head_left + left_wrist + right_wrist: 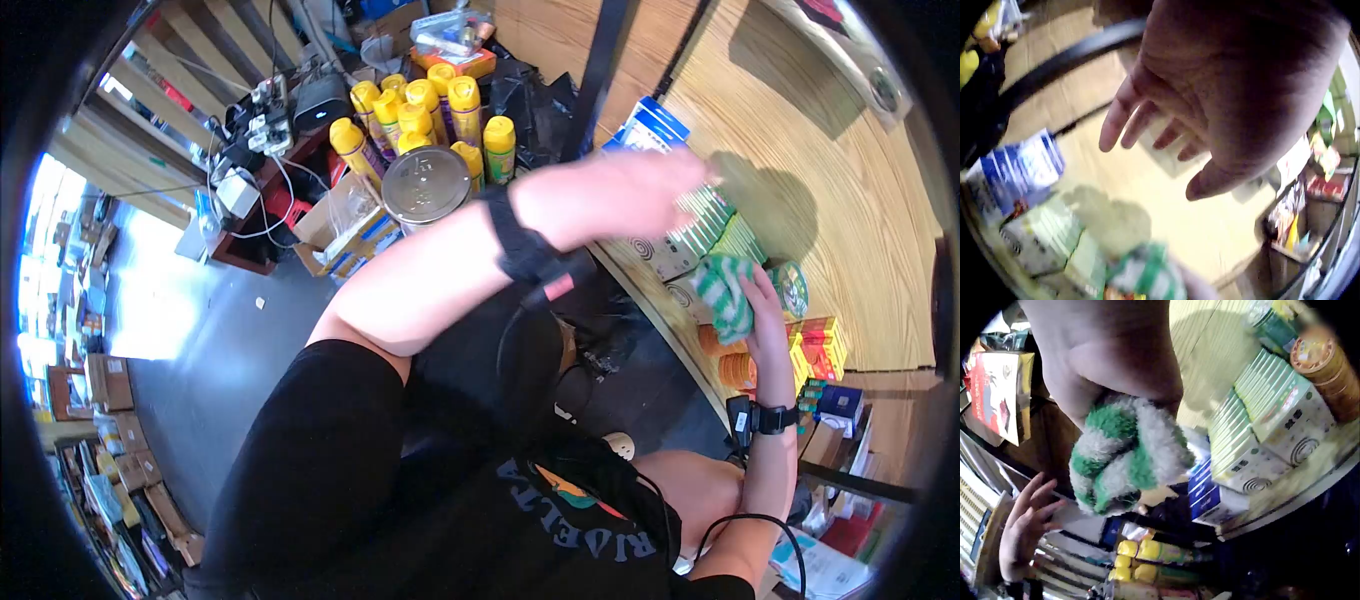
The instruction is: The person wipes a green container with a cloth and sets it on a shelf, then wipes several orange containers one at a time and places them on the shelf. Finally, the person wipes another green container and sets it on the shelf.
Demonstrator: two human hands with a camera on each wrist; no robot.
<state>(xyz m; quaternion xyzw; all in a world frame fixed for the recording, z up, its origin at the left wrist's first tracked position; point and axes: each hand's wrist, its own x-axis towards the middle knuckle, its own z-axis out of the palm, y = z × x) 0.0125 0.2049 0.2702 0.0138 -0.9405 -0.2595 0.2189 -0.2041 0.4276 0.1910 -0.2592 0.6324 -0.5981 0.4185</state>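
A fuzzy green-and-white striped cloth is bunched up in my right hand, which grips it over the wooden shelf. In the right wrist view the cloth hangs below the palm, and the fingers are hidden behind it. My left hand is blurred in the head view and reaches over mosquito coil boxes. Its fingers are spread and slightly bent in the left wrist view, with nothing in the hand. Beside the coil boxes lies a blue-and-white pack.
Orange round tins and red-yellow boxes stand near my right hand. Several yellow-capped spray cans and a round-lidded container stand to the left. A black post rises at the shelf. Cables and power strips lie farther left.
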